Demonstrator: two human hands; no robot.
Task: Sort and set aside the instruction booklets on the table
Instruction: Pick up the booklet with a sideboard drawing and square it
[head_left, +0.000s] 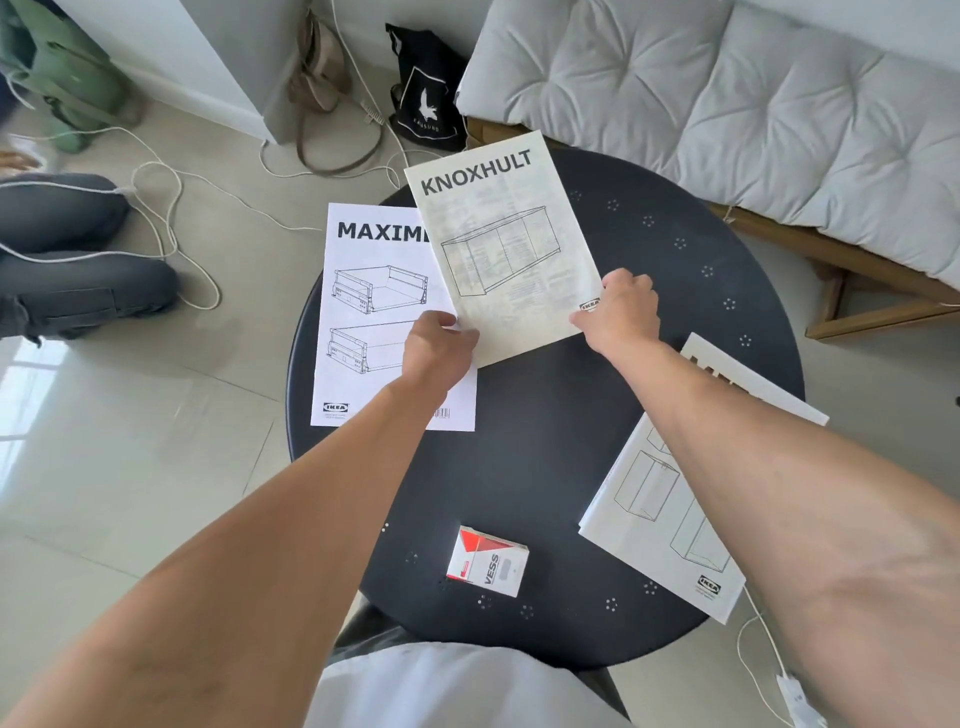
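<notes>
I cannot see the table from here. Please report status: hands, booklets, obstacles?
Both hands, left hand and right hand, grip KNOXHULT booklet. It overlaps MAXIMERA booklet. Third booklet lies right. Small carton near, not blocking.

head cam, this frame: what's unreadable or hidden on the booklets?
- MAXIMERA booklet, head view: title's end covered by the KNOXHULT booklet; lower middle hidden by the left hand.
- Right-side booklets: titles hidden under the right forearm.
- KNOXHULT logo: partly covered by the right hand.
- Print under the logos: too small to read.
- Table: near edge hidden behind the person's body.
</notes>
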